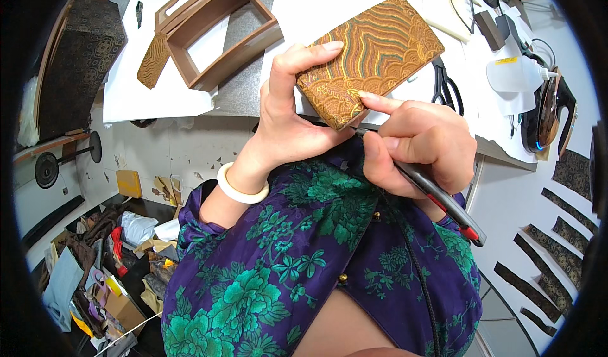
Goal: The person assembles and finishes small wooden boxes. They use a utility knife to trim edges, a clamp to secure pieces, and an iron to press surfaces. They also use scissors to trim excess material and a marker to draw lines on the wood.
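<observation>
A box covered in gold-brown brocade with a wavy, cloud-like pattern (380, 53) is held tilted above the near edge of the table. My left hand (278, 113) grips it by its left end, thumb below and a finger lying over the top face. In my right hand (427, 138) is a craft knife with a dark handle and red parts (437, 195). Its tip meets the near corner of the box, where the blade is mostly hidden. The right index fingertip presses on the brocade beside that corner.
An open brown box frame (221, 72) stands on the white-covered table, beside a brocade scrap (152, 61). Black-handled scissors (446, 85) and a white squeeze bottle (516, 73) lie to the right. Dark patterned strips (529, 290) are at far right; a cluttered bin sits lower left.
</observation>
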`<state>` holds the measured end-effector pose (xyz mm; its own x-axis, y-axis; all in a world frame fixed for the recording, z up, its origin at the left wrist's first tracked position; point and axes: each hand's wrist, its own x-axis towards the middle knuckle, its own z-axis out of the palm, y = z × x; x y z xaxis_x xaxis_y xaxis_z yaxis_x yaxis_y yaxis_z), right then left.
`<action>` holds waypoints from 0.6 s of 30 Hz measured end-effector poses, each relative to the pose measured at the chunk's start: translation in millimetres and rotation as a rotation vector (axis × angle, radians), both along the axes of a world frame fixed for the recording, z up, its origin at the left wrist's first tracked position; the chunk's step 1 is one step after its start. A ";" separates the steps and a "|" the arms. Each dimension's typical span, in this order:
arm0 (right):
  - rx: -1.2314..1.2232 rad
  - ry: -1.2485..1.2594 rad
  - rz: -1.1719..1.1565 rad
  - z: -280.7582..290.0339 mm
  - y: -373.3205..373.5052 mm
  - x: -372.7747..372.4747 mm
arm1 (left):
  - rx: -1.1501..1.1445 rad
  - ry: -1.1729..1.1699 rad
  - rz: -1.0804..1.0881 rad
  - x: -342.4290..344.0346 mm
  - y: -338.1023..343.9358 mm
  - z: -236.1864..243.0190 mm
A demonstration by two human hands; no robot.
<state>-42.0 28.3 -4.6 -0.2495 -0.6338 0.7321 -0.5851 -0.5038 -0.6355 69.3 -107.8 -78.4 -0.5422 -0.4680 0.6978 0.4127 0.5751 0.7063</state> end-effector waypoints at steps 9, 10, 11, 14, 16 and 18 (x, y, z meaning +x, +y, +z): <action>-0.015 -0.004 -0.009 -0.7 -1.2 -0.2 | -0.006 -0.002 0.002 0.3 0.0 1.7; -0.019 -0.003 -0.012 -1.1 -1.1 -0.6 | -0.008 -0.001 0.007 0.0 0.4 1.7; -0.019 -0.009 -0.006 -1.4 -1.0 -0.7 | -0.015 -0.004 0.011 0.2 0.1 1.4; -0.014 -0.020 0.000 -1.5 -0.6 -0.1 | -0.022 -0.013 0.018 0.7 -0.2 0.8; -0.007 -0.016 -0.012 -0.6 -1.2 1.0 | -0.012 -0.014 0.018 0.4 -0.1 1.2; -0.017 -0.015 -0.032 -3.7 -0.8 0.1 | -0.013 -0.010 0.026 0.7 0.8 0.2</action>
<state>-41.9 27.5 -8.3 -0.2807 -0.6131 0.7385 -0.5915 -0.4955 -0.6361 70.0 -107.0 -78.2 -0.5368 -0.4731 0.6986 0.3901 0.5950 0.7027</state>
